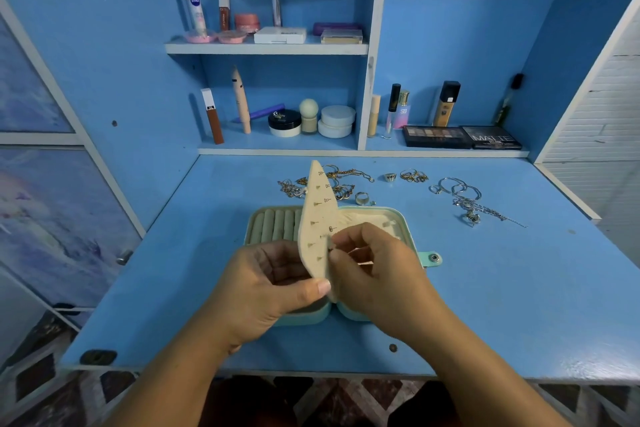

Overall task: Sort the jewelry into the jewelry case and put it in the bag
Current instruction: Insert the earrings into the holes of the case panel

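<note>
Left hand (273, 284): thumb and fingers clamp the lower edge of the cream fabric earring panel (317, 215), which stands upright. Right hand (375, 267), just beside: fingertips pinch a small metal stud (330, 248) at the panel. Beneath both lies the open mint-green jewelry case (304, 318). Beyond lie gold chains and rings (334, 180); further right, silver necklaces (467, 198).

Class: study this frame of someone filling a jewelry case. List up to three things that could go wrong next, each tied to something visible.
1. The right hand pinches a small earring against the earring panel that the left hand holds upright; it could slip into the open jewelry case.
2. The gold chains lie heaped together and may tangle when lifted.
</note>
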Motion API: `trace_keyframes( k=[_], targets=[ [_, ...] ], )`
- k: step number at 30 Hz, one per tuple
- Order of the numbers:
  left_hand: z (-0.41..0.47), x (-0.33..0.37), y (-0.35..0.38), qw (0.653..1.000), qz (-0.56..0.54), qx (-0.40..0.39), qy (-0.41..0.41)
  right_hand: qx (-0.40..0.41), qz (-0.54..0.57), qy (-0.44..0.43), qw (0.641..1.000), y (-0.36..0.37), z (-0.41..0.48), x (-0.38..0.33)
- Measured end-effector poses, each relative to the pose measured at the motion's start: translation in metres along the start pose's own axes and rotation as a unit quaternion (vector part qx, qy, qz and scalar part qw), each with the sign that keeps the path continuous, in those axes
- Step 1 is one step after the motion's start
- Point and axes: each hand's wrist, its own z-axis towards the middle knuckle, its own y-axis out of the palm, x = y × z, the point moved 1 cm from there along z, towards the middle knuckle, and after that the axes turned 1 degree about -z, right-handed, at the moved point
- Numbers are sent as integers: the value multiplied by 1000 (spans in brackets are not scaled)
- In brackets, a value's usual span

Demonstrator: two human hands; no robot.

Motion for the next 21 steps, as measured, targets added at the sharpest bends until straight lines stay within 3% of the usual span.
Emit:
trace_keyframes(
  k=[2,10,15,21],
  targets=[
    [0,0,0,1000,3,0,3,-2,31,19,999,-1,-3,5],
    [0,-1,-1,1000,8,-1,-3,0,5,-42,999,-2,-5,5],
    [0,-1,-1,1000,12,0,-1,48,44,-80,995,-4,0,-2],
    [-2,-2,1,999,22,6,29,29,56,-81,995,3,6,-3]
  ],
)
